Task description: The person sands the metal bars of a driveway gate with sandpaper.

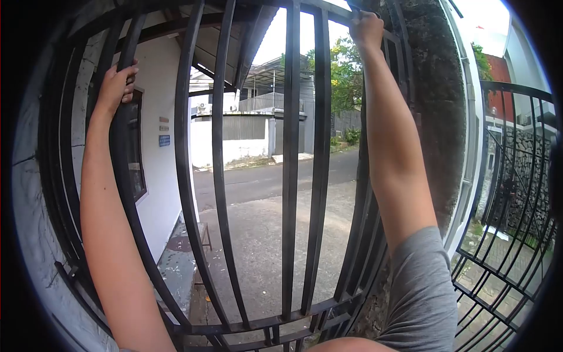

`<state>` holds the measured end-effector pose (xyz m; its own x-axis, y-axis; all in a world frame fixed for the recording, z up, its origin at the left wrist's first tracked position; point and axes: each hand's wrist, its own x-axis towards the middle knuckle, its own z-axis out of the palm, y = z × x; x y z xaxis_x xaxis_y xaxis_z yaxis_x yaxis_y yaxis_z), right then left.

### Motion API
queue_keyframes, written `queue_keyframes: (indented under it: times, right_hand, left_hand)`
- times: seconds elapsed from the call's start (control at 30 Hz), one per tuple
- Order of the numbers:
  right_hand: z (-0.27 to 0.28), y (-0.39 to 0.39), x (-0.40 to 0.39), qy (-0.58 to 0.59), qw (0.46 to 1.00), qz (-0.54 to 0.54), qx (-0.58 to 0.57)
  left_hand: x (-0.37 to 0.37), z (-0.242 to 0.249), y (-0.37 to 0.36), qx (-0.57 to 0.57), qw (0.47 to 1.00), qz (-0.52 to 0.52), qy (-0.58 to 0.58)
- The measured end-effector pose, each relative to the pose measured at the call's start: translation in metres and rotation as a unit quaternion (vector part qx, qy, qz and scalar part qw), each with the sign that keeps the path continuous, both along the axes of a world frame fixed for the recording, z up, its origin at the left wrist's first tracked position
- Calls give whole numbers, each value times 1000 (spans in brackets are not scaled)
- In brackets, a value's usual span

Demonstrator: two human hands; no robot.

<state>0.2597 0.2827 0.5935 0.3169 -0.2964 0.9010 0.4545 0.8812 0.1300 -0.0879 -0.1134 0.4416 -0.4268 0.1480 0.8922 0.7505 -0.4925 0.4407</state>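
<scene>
A black metal gate [291, 176] of upright bars fills the middle of the head view. My left hand [117, 85] is wrapped round one of its bars at the upper left, with the fingers curled. High on the right, my right hand [368, 29] is closed at the gate's top edge, beside the dark wall. Something dark shows at its fingers; I cannot make out exactly which part it grips. Both arms are stretched up and forward.
A dark, rough wall [434, 105] stands right of the gate. Farther right is another black gate [510, 193]. Beyond the bars lie a concrete drive [264, 240], a road [252, 185] and a house [270, 105]. A white wall [155, 117] with a window runs along the left.
</scene>
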Motion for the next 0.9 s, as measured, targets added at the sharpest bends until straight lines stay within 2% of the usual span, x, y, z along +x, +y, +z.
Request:
queue_keyframes:
  times: [0.03,0.07,0.1,0.17,0.2,0.23,0.3,0.37,0.4,0.43,0.5,0.53,0.57,0.63,0.67,0.7,0.77,0.8,0.83,0.9]
  right_hand:
    - [13,-3,-2,38,998,10,-52]
    - [4,-23,-14,55,996,50,-47]
    - [-1,-19,-25,7,988,55,144]
    - [-4,-8,-12,-65,965,-25,252]
    - [-7,-16,-3,-49,985,-92,141]
    - [-18,-21,9,-4,999,-50,-1]
    - [-14,-15,1,62,996,5,-63]
    - [-18,-15,-17,-21,987,-4,161]
    - [-22,-16,-20,-25,969,33,244]
    - [-21,-15,-5,-27,991,-20,132]
    - [-18,-26,24,-39,988,-114,-95]
    - [-13,-12,15,12,990,-96,-98]
    - [-13,-12,3,0,998,-65,20]
    - [-22,-14,-19,-22,969,0,246]
    - [-20,-8,-6,-66,974,-23,217]
    - [-14,-6,5,-35,984,-132,117]
    - [-12,-2,16,12,998,-35,-42]
    - [-15,-1,3,54,998,-36,-26]
    - [-14,-1,2,-10,991,-129,27]
    - [-35,-8,-4,-52,987,25,150]
  left_hand:
    - [3,0,-3,6,1000,6,-1]
    - [1,1,-4,-3,1000,1,5]
    - [1,1,-4,5,1000,-4,-1]
    - [1,0,-3,10,1000,-13,-4]
    - [6,-1,-3,11,1000,-7,-9]
    - [3,-2,-3,5,1000,-5,-6]
    - [-3,0,-4,2,1000,-8,-1]
    - [-4,-3,-4,7,1000,-11,-3]
    - [-2,-1,-2,9,1000,-12,2]
    - [-1,2,0,6,1000,-12,7]
    - [-6,0,-3,1,1000,-6,7]
    - [-7,-1,-5,4,1000,-4,9]
    - [-8,-2,-5,6,1000,-5,11]
    - [-6,-2,-2,-1,1000,-4,15]
    - [-4,-2,-3,0,1000,-2,17]
    - [-2,-2,-4,0,1000,3,19]
    - [0,-2,-4,-1,1000,3,22]
    - [1,-3,-4,0,1000,2,23]
    - [0,-3,-4,-4,1000,1,22]
    - [-5,-2,-4,-4,1000,-3,26]
